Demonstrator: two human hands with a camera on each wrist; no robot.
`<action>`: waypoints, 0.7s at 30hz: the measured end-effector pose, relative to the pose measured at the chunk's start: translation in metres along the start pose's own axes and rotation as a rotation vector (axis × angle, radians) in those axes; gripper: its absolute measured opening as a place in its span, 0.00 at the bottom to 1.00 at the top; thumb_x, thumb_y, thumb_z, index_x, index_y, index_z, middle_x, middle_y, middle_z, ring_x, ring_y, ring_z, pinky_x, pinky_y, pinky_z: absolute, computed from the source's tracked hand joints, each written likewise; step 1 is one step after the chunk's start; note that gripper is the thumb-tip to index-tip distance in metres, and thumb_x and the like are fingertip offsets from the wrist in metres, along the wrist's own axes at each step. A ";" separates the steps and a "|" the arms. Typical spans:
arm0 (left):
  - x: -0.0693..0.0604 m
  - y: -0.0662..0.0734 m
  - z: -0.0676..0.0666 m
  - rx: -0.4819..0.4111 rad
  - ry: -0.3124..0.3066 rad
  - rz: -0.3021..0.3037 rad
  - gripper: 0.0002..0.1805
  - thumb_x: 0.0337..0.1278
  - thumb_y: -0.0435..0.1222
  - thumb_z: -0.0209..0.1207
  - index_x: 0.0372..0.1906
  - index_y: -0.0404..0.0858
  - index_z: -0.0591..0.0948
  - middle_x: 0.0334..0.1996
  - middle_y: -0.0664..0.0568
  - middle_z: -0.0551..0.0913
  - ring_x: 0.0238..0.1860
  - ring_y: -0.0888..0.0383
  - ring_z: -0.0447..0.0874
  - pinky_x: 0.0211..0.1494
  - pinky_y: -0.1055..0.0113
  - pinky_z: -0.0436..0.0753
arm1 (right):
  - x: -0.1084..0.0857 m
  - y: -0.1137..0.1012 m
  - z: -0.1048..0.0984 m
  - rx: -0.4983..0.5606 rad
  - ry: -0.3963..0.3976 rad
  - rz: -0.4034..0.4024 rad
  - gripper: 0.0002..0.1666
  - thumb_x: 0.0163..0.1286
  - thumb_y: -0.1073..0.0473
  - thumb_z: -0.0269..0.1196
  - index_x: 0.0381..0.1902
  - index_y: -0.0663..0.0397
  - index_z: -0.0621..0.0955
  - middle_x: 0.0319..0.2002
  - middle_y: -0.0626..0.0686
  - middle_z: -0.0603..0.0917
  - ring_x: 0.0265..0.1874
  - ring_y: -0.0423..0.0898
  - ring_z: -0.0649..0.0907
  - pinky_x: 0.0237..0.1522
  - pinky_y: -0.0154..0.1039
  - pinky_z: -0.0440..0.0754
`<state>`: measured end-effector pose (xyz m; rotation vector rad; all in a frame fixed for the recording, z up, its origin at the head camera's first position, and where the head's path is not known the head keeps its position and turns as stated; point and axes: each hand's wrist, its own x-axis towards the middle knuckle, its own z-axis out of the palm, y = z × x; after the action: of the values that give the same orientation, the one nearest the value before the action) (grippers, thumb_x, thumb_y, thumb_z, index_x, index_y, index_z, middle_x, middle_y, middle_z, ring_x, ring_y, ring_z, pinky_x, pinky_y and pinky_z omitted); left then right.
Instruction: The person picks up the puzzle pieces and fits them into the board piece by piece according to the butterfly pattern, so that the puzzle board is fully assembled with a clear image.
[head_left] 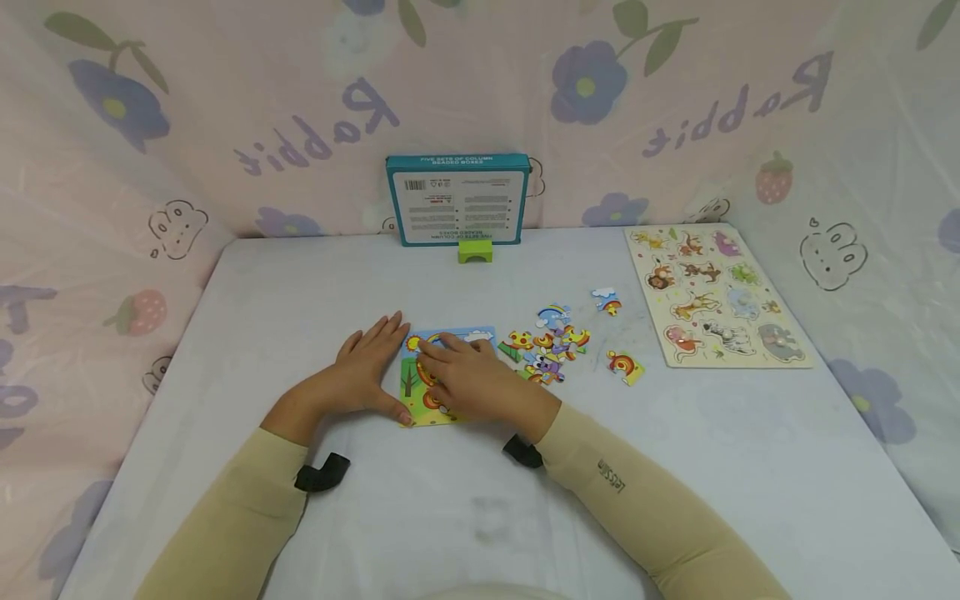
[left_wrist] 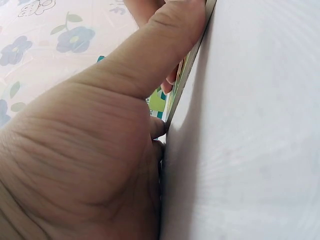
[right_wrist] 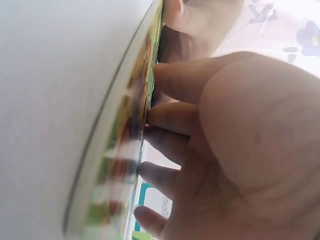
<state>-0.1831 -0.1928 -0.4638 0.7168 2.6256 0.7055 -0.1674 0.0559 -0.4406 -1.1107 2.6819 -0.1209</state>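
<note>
My right fingers (right_wrist: 172, 117) rest slightly spread on the puzzle board (head_left: 408, 379); my left fingers (head_left: 377, 339), wide, flank it. I'm probably seating a fit; next calls for pinching a loose piece (head_left: 625, 367).

Play corner, type of room unclear from where I stand: white-covered table (head_left: 420, 508); surrounding sheeting (head_left: 465, 92), nursery-printed; cartoon jigsaw (head_left: 409, 383); animal puzzle board (head_left: 720, 292).

Puzzle board (head_left: 417, 392): blue top, green-yellow bottom. Box (head_left: 461, 200): teal, white. Block (head_left: 476, 252): green. Backdrop (head_left: 480, 100): pink, purple-flowered.
</note>
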 end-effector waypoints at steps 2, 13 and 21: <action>0.000 0.000 0.000 -0.004 0.004 0.006 0.85 0.31 0.68 0.85 0.89 0.32 0.49 0.89 0.40 0.38 0.87 0.41 0.29 0.81 0.32 0.32 | 0.000 0.001 0.001 0.014 0.003 -0.003 0.36 0.88 0.42 0.55 0.86 0.47 0.67 0.87 0.46 0.58 0.85 0.52 0.55 0.74 0.63 0.66; -0.001 -0.002 -0.002 -0.009 0.012 0.014 0.86 0.31 0.70 0.83 0.89 0.32 0.50 0.89 0.41 0.38 0.87 0.41 0.29 0.80 0.32 0.32 | 0.001 0.008 0.003 0.118 0.023 -0.035 0.38 0.89 0.42 0.55 0.88 0.47 0.64 0.87 0.46 0.56 0.86 0.53 0.53 0.74 0.66 0.62; 0.000 -0.008 0.004 -0.025 0.025 0.027 0.85 0.30 0.72 0.82 0.89 0.32 0.51 0.89 0.41 0.39 0.87 0.42 0.29 0.81 0.33 0.33 | 0.003 0.021 0.013 0.317 0.076 -0.040 0.43 0.87 0.38 0.56 0.90 0.42 0.58 0.88 0.45 0.53 0.85 0.48 0.53 0.75 0.67 0.58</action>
<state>-0.1840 -0.1972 -0.4711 0.7421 2.6298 0.7581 -0.1804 0.0686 -0.4570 -1.0760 2.5839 -0.5843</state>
